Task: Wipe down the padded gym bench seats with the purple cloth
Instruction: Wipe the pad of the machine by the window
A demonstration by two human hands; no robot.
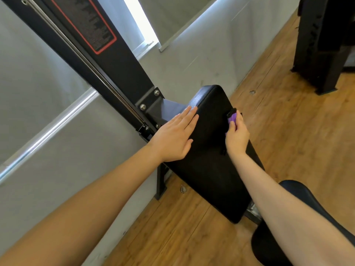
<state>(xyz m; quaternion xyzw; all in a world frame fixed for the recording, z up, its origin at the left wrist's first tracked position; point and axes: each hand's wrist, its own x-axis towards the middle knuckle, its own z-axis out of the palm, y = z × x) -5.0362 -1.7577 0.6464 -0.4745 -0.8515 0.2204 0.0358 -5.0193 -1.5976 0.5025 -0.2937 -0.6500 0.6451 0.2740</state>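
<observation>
From the head camera, a long black padded bench seat [211, 160] runs slantwise across the frame, its far end butting against a black machine upright [99, 60] that stands before a grey wall [38, 83]. The left hand [173, 136] lies flat on the pad's left edge near that far end, palm down, fingers [189, 116] straight and only slightly fanned, the tips reaching toward the far left corner and the thumb tucked along the side; it holds nothing and simply presses on the upholstery. The right hand [237, 136] sits at the pad's right edge, roughly level with the left, its fingers curled closed around the purple cloth [232, 118], of which only a small bunched tuft shows above the knuckles (the rest is buried in the fist). The cloth seems to be pressed against the side of the pad, though the contact itself is hidden by the hand. A small black strap or tag [230, 113] pokes out just beyond the cloth. A second dark padded seat [265, 244] lies at the lower right, partly under the right forearm. Wood plank floor [288, 141] spreads beneath the bench.
</observation>
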